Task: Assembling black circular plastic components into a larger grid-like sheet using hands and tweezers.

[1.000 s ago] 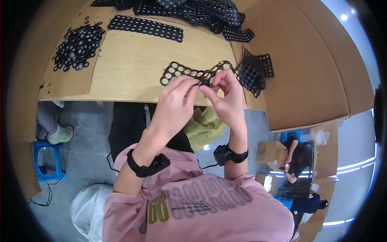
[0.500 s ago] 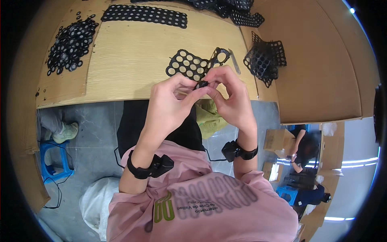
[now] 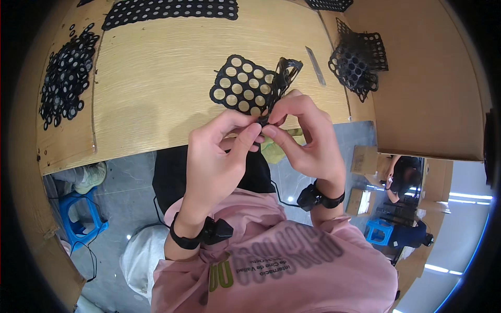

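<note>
A black perforated sheet [image 3: 243, 86] with rows of round holes lies partly on the wooden table, and its right end is folded up [image 3: 282, 78] into a dark bunch. Both hands meet at the near corner of that bunch, just off the table's front edge. My left hand [image 3: 216, 156] pinches a small dark bit there between thumb and fingers. Right beside it, my right hand [image 3: 310, 138] grips the sheet's folded edge with thumb and forefinger. The fingertips mostly hide the small bit.
A pile of small black rings [image 3: 68, 78] lies on the left. A long sheet [image 3: 172, 9] with filled holes is at the back. A thin metal strip [image 3: 315, 66] and crumpled lattice sheets [image 3: 357, 60] lie right, by a cardboard wall [image 3: 428, 78]. Other people work at far right.
Both hands have come slightly nearer and closer together at the sheet's edge. The small dark round piece, visible between the fingertips before, is now mostly covered. The view has shifted.
</note>
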The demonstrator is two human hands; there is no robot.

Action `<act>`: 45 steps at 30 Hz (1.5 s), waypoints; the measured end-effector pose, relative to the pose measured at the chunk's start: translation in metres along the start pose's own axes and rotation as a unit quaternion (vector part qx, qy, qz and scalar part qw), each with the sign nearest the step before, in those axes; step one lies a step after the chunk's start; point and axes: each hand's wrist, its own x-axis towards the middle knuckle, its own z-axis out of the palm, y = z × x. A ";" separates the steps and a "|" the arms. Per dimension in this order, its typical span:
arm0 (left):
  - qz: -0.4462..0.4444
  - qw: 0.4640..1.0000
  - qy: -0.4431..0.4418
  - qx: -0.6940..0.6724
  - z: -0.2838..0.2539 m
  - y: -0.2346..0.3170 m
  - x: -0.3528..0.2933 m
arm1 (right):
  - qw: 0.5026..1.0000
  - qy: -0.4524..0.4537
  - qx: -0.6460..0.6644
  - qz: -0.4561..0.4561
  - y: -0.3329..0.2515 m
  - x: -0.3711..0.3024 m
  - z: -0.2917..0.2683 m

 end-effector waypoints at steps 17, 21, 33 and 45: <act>0.185 0.899 0.291 0.271 -0.101 0.071 0.011 | 0.988 0.110 -0.015 0.110 0.018 -0.010 -0.028; 0.208 0.732 0.415 0.499 -0.191 0.109 0.027 | 0.985 0.135 -0.036 0.104 0.019 -0.015 -0.033; 0.138 0.631 0.441 0.623 -0.350 0.110 0.040 | 0.977 0.154 0.097 0.111 0.021 0.001 -0.028; 0.320 0.874 0.018 0.364 0.022 0.040 0.026 | 0.995 0.074 0.039 0.064 -0.007 0.016 -0.013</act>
